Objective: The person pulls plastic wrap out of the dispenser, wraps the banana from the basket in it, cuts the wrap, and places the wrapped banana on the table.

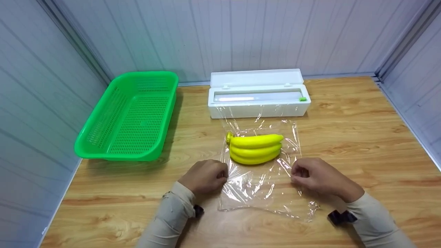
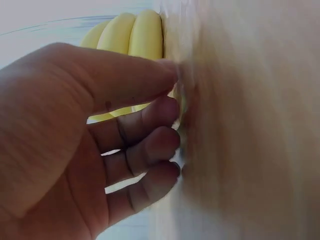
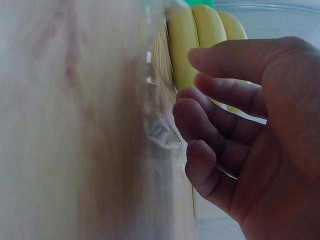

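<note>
Left hand [image 1: 205, 176] pinches the clear film [image 1: 253, 187], other fingers curled.

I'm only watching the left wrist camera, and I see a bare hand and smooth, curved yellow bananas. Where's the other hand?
Observer: The bare right hand is at the right edge of a thin, clear plastic film.

Operator: Cool! Is there a box or anything behind my bananas?

Observer: Yes, behind the bananas stands a long white box with its lid open.

Operator: And is there something you could carry fruit in?

Observer: There's a green, rectangular plastic basket with lots of little holes, to the left of the box.
</note>
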Demonstrator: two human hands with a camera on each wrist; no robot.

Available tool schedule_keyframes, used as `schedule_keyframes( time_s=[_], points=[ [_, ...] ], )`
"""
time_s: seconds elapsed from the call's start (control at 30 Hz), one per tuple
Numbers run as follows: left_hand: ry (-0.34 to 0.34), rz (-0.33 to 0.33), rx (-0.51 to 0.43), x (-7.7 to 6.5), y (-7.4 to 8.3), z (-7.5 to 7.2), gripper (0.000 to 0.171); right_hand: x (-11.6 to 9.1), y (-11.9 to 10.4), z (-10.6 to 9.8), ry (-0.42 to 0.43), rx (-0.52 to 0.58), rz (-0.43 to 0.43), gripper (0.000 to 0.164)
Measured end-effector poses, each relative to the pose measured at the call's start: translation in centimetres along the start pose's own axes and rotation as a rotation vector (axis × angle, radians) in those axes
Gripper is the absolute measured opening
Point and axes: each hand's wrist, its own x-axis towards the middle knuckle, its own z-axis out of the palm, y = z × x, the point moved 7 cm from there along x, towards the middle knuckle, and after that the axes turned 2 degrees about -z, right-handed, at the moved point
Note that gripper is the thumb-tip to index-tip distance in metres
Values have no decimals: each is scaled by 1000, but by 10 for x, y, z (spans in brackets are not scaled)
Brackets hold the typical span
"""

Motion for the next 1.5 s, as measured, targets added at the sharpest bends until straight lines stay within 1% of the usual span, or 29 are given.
schedule_keyframes(
  time_s=[0.1, 0.17, 0.27, 0.4, 0.53, 0.63, 0.7, 0.8, 0.87, 0.93, 1.0, 1.07, 1.17, 1.23, 1.4, 1.5],
  points=[
    [-8, -11, -31, -4, 0, 3, 4, -5, -5, 7, -73, 52, -22, 16],
    [-11, -19, -51, -6, 1, 4, 3, -7, -9, 11, -120, 91, -53, 15],
    [-10, -22, -77, -9, 2, 5, 4, -11, -16, 15, -163, 130, -106, 14],
    [-9, 9, -98, -10, 7, 7, 8, -14, -24, 20, -209, 126, -147, 13],
    [-20, 37, -140, -10, 13, 11, 10, -17, -28, 26, -277, 120, -136, 13],
    [-56, 66, -171, -10, 19, 14, 7, -19, -31, 29, -300, 89, -125, 14],
    [-94, 66, -186, -11, 22, 17, 8, -20, -34, 30, -296, 41, -136, 18],
    [-131, 44, -162, -14, 25, 20, 24, -21, -38, 31, -288, -32, -143, 28],
    [-135, 29, -116, -16, 28, 21, 37, -22, -40, 31, -281, -82, -132, 34],
    [-133, 22, -57, -17, 31, 20, 47, -22, -42, 32, -282, -118, -99, 40],
    [-140, 12, -2, -19, 34, 20, 53, -23, -44, 32, -281, -155, -66, 44],
    [-154, -2, 47, -20, 36, 20, 55, -24, -46, 33, -279, -191, -46, 48],
    [-180, -19, 86, -23, 39, 20, 52, -25, -48, 34, -269, -241, -37, 51],
    [-196, -16, 93, -24, 41, 19, 46, -25, -50, 34, -262, -262, -40, 51],
    [-212, 22, 56, -26, 41, 15, 24, -25, -50, 35, -265, -276, -45, 47],
    [-224, 32, 20, -26, 37, 12, 17, -25, -49, 35, -273, -273, -48, 43]
  ],
)
